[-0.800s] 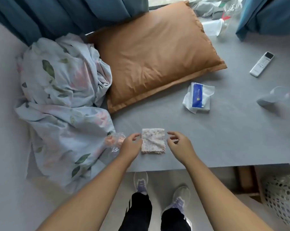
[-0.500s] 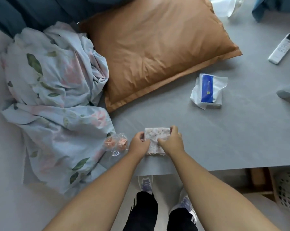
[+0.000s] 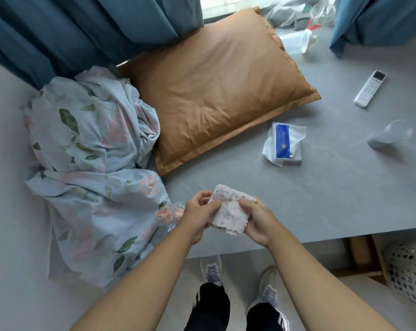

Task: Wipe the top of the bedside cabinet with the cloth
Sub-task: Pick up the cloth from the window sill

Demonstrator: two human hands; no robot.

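Floral-dotted cloth: gripped between left hand and right hand, fingers pinched on its sides, above the grey surface's near edge. Tissue pack: mid-surface, tissues inside its opened wrapper. Clear cup: on its side, right edge. Remote: far right. Brown pillow: far left.

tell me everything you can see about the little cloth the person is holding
The cloth is a small, soft-looking white fabric square dotted with tiny pink and dark specks, with a wavy, scalloped edge. It looks folded or doubled and a little crumpled. It is held tilted above the near edge of the grey surface, not lying on it. The left hand pinches its left side and the right hand grips its right side. Nothing else touches it.
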